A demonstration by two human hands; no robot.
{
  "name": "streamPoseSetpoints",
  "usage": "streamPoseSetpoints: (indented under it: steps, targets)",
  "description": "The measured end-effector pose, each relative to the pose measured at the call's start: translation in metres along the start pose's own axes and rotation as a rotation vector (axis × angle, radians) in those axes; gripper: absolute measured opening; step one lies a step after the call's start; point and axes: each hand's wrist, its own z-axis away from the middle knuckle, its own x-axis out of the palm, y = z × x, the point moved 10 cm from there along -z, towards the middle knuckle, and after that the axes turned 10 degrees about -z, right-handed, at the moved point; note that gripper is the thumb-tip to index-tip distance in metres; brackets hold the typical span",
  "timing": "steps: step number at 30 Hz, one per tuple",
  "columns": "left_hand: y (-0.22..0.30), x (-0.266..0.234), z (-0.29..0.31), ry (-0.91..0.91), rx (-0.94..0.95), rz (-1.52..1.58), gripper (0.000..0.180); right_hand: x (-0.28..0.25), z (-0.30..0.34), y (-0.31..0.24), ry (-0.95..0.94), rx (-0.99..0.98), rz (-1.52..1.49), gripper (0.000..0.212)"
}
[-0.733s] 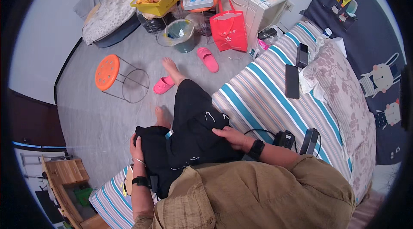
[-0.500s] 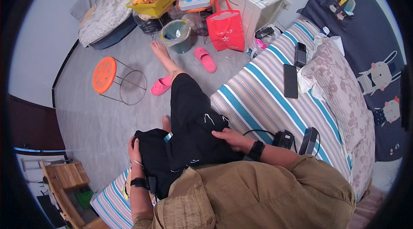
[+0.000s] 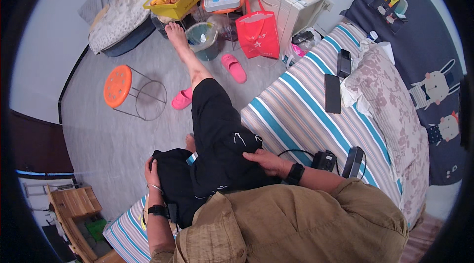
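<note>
Black cropped trousers (image 3: 217, 139) of soft cloth covered the person's legs as they sat on the edge of a bed with a blue-and-white striped sheet (image 3: 296, 110); one leg was stretched out straight over the grey floor (image 3: 98, 134), bare foot (image 3: 175, 33) raised near a green plastic bucket (image 3: 203, 40). The step in hand looked like settling or pulling the trousers into place at the thighs. The left hand (image 3: 151, 171) lay curled over the bunched black cloth on the bent knee, fingers closed on a fold of it, a dark watch at the wrist. The right hand (image 3: 264, 160) rested flat on the upper thigh of the raised leg, fingers spread and pressing rather than gripping, though the view was too bent there to be sure whether the fingertips pinched any cloth. My judgement was that the next move called for a firmer hold on both sides and an even tug along the leg, keeping the cloth from twisting.

The trousers looked loose and matte, creased at the lap, ending below the knee, with small white marks near the hip. A pair of pink rubber slippers (image 3: 233, 68) lay on the floor beside the outstretched leg, an orange round stool with a wire frame (image 3: 118, 85) stood well apart, and a red shopping bag (image 3: 257, 33) leaned near the bed's corner.
</note>
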Motion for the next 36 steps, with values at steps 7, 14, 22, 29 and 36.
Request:
streamPoseSetpoints:
  steps: [7, 14, 22, 29, 36]
  targets:
    - [0.003, 0.001, 0.005, 0.006, 0.019, -0.018, 0.045, -0.015, -0.008, 0.008, -0.019, -0.025, -0.057, 0.054]
    - [0.008, -0.002, 0.018, 0.046, 0.015, -0.038, 0.047, -0.004, -0.002, 0.002, -0.012, -0.048, -0.031, 0.051]
    - [0.031, -0.005, 0.037, 0.104, 0.078, -0.084, 0.049, -0.009, -0.007, 0.006, -0.034, -0.04, -0.055, 0.049]
    - [0.05, -0.008, 0.053, 0.146, 0.173, -0.157, 0.049, -0.004, -0.01, 0.009, -0.051, -0.044, -0.06, 0.048]
    - [0.039, -0.009, 0.046, 0.117, 0.131, -0.127, 0.049, 0.004, -0.008, 0.005, -0.091, -0.046, -0.037, 0.049]
